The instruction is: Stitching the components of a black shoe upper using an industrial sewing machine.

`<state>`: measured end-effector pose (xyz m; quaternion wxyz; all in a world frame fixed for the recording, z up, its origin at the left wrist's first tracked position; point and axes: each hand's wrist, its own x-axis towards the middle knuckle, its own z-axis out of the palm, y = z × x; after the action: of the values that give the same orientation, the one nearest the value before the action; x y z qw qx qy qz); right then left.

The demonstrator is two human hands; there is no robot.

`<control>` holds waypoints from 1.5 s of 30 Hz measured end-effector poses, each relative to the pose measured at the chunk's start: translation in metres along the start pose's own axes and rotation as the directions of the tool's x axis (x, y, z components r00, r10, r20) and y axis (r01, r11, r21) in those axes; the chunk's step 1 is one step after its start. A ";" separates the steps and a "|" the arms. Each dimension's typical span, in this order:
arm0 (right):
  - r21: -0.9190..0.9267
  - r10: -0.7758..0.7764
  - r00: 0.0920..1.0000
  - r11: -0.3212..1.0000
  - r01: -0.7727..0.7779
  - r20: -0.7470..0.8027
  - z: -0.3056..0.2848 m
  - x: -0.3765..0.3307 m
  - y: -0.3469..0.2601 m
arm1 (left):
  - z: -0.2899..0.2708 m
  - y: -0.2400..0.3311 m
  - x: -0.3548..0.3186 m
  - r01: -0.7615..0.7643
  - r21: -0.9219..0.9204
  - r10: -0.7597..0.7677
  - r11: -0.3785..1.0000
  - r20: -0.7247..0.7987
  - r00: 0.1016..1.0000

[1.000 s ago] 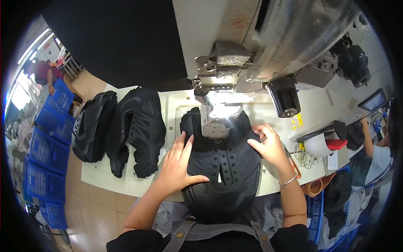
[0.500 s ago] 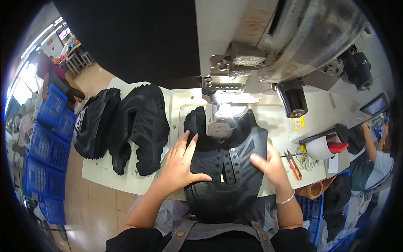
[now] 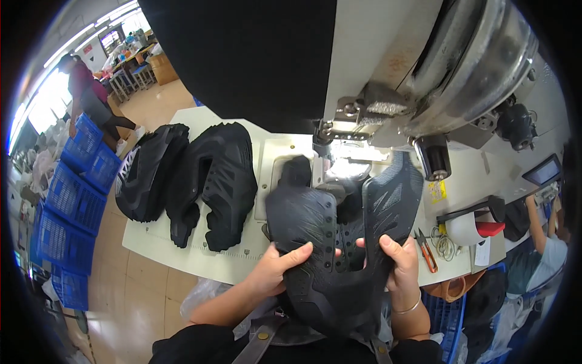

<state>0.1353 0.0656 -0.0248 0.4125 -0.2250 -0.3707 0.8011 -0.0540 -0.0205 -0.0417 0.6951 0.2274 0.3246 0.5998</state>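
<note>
A black shoe upper (image 3: 327, 297) with rows of eyelets is gripped in both hands, its two sides spread apart in front of the sewing machine (image 3: 388, 115). My left hand (image 3: 277, 267) pinches its left side, thumb on top and fingers underneath. On the right side, my right hand (image 3: 401, 258) grips it the same way, thumb up beside the eyelet opening. The upper's far end reaches under the machine's lit head. Another black piece (image 3: 295, 173) shows behind its left side; whether it belongs to the same upper I cannot tell.
Two stacks of black uppers (image 3: 227, 182) lie on the left of the worktable (image 3: 182, 261). At right are orange-handled snips (image 3: 429, 255), a coiled cord (image 3: 445, 246) and a small screen (image 3: 541, 171). Blue crates (image 3: 73, 191) stand left, near a person (image 3: 91, 91); another person's arms show far right.
Earlier the upper lay flat with my left hand resting on it and my right hand at its edge. Now both hands grip it, its sides raised and spread. The view has shifted slightly.
</note>
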 end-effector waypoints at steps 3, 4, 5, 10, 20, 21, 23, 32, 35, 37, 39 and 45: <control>-0.048 -0.098 0.989 0.994 0.094 -0.106 0.003 0.005 0.003 | 0.008 0.013 0.003 -0.220 0.097 0.220 0.971 0.012 0.975; -0.080 -0.116 0.986 0.991 0.107 -0.117 0.002 0.006 0.005 | 0.012 0.015 0.003 -0.279 0.145 0.282 0.949 0.004 0.960; -0.062 -0.097 0.991 0.994 0.092 -0.090 0.000 0.009 0.004 | 0.011 0.022 0.006 -0.238 0.129 0.237 0.963 0.024 0.971; -0.096 -0.138 0.986 0.987 0.129 -0.094 0.007 0.029 -0.011 | 0.019 0.049 0.031 -0.184 0.137 0.183 0.973 0.019 0.983; -0.253 -0.310 0.950 0.922 0.294 -0.027 -0.001 0.024 -0.005 | 0.022 0.056 0.040 -0.245 0.259 0.240 0.934 0.051 0.969; -0.254 -0.311 0.950 0.922 0.294 -0.029 -0.004 0.022 -0.005 | 0.021 0.057 0.041 -0.245 0.257 0.238 0.935 0.061 0.969; -0.343 -0.308 0.951 0.894 0.287 -0.005 -0.011 0.017 -0.004 | 0.019 0.057 0.040 -0.245 0.253 0.235 0.936 0.070 0.970; -0.550 -0.375 0.927 0.772 0.319 0.012 -0.003 0.002 -0.003 | 0.019 0.024 0.024 -0.305 0.548 0.435 0.779 -0.120 0.893; -0.516 -0.371 0.928 0.799 0.307 -0.022 -0.005 0.013 -0.002 | 0.011 0.026 0.034 -0.330 0.575 0.440 0.749 -0.060 0.896; -0.469 -0.362 0.930 0.833 0.294 -0.059 -0.003 0.022 -0.004 | 0.012 0.030 0.038 -0.330 0.587 0.451 0.739 -0.066 0.890; -0.474 -0.373 0.927 0.825 0.308 -0.046 -0.005 0.029 -0.004 | 0.014 0.036 0.044 -0.335 0.602 0.468 0.724 -0.072 0.881; -0.464 -0.419 0.907 0.812 0.354 -0.041 -0.002 0.047 -0.010 | 0.015 0.050 0.063 -0.315 0.556 0.433 0.769 -0.092 0.897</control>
<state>0.1156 0.1091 -0.0212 0.5293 -0.2893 -0.5519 0.5758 -0.0734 0.0510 -0.0070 0.4319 0.4036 0.4974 0.6350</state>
